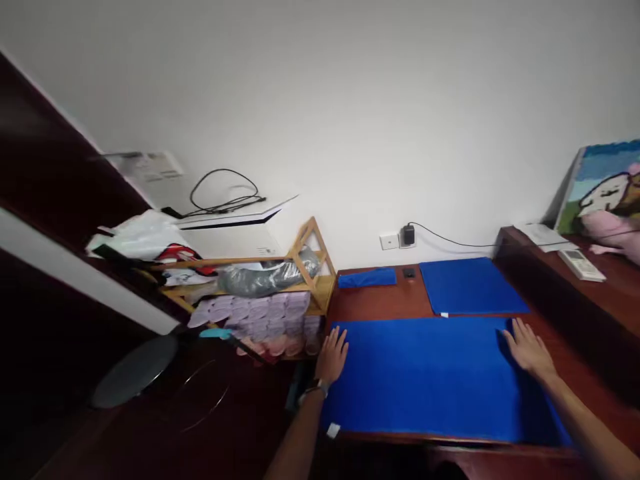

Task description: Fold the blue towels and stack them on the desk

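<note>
A large blue cloth [425,380] lies spread flat across the front of a red-brown wooden table [385,307]. My left hand [332,355], with a watch [317,385] on its wrist, rests at the cloth's left edge, fingers stretched out. Over the upper right corner of the cloth is my right hand [529,348], its fingers spread and holding nothing. A white tag [333,430] sticks out at the lower left corner. Behind it lie a folded blue cloth [473,285] with a small white tag and a narrow folded blue strip [367,277].
A small dark object [409,273] sits at the table's back. A black plug [409,234] in the wall has a cable running right. On the right ledge are a white remote [581,265], a pink plush toy [617,233] and a painting [607,187]. A wooden rack [320,293] stands left.
</note>
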`<state>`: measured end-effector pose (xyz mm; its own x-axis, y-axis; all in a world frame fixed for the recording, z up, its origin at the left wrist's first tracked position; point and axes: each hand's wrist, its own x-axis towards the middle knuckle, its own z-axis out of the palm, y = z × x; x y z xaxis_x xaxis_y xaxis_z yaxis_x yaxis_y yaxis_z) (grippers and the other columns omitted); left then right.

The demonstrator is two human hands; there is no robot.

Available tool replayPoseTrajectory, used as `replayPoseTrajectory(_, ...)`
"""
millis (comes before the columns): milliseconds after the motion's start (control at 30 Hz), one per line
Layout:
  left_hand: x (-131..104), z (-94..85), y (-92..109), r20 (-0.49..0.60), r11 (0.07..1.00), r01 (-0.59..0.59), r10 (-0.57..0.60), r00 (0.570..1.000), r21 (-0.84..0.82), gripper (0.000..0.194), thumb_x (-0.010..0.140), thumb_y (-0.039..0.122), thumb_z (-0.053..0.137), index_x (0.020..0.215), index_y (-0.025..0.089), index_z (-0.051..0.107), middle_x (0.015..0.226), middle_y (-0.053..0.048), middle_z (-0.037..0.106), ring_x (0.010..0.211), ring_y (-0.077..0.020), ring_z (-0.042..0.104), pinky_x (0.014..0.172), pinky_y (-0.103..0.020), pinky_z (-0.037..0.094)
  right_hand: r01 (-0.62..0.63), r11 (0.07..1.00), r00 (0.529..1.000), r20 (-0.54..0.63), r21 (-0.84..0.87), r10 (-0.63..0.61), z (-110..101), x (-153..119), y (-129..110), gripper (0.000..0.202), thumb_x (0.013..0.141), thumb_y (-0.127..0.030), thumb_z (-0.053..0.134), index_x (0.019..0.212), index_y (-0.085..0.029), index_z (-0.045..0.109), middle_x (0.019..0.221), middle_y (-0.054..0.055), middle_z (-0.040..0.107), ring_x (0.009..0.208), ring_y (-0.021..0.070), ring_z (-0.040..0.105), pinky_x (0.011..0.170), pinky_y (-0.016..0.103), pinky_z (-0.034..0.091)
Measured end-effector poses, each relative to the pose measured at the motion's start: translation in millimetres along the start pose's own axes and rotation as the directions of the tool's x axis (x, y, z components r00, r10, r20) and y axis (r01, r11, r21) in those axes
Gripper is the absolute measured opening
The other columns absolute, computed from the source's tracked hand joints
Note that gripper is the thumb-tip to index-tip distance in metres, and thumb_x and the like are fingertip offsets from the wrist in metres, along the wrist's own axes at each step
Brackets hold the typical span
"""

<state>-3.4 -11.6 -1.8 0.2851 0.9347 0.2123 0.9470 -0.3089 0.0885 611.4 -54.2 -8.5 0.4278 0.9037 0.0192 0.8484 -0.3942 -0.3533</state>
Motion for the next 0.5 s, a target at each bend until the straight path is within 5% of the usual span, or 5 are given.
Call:
replayPoseTrajectory(133,-49.6,-1.9,3.8,-0.048,0.995,-0.088,0.086,0.995,-0.045,0.050,0.111,0.035,0.038,0.161,0.027,0.046,0.171,-0.009,0.043,0.157,-0.0260,0.040,0.126,-0.052,0.041,0.276,0.961,0.953,-0.138,0.028,-0.269,11.7,-46.4,-93.3,0.079,0.105,-0.045,0.015,0.159,0.006,0.040,0.169,0.025,0.038,0.161,0.0360,0.030,0.130,0.054,0.027)
replayPoseTrajectory(233,-83.1,-1.6,9.4,-0.064,0.997,-0.063,0.060,0.996,-0.048,0.054,0.112,0.036,0.037,0.166,0.032,0.036,0.174,-0.006,0.037,0.160,-0.0255,0.035,0.128,-0.051,0.039,0.479,0.873,0.878,-0.044,0.095,-0.477,40.4,-121.9,-200.0,0.069,0.107,-0.042,0.020,0.163,-0.008,0.042,0.169,0.016,0.041,0.159,0.0335,0.034,0.131,0.055,0.024)
replayPoseTrajectory(333,-104.2,-1.1,14.0,-0.026,0.999,-0.040,0.039,0.999,-0.027,0.056,0.112,0.039,0.037,0.167,0.032,0.033,0.174,-0.006,0.036,0.160,-0.0260,0.035,0.128,-0.051,0.038,0.622,0.756,0.756,0.098,0.204,-0.647,75.7,-198.2,-295.5,0.068,0.108,-0.048,0.026,0.166,-0.014,0.037,0.172,0.010,0.035,0.162,0.0301,0.029,0.132,0.052,0.022)
replayPoseTrajectory(400,-109.9,-1.7,15.8,0.014,0.999,-0.038,0.038,0.999,-0.011,0.056,0.112,0.042,0.037,0.167,0.031,0.034,0.174,-0.008,0.037,0.159,-0.0265,0.036,0.128,-0.052,0.038,0.636,0.731,0.712,0.175,0.249,-0.680,92.9,-231.4,-332.5,0.068,0.109,-0.048,0.026,0.166,-0.014,0.037,0.172,0.010,0.033,0.162,0.0294,0.027,0.133,0.052,0.020)
replayPoseTrajectory(500,-110.4,-4.3,17.6,0.054,1.000,-0.030,0.030,0.998,-0.001,0.057,0.112,0.045,0.036,0.167,0.031,0.033,0.174,-0.008,0.035,0.160,-0.0264,0.035,0.128,-0.052,0.037,0.619,0.741,0.711,0.214,0.260,-0.670,101.8,-246.8,-338.0,0.068,0.109,-0.050,0.026,0.167,-0.015,0.035,0.173,0.010,0.030,0.163,0.0289,0.025,0.133,0.053,0.017)
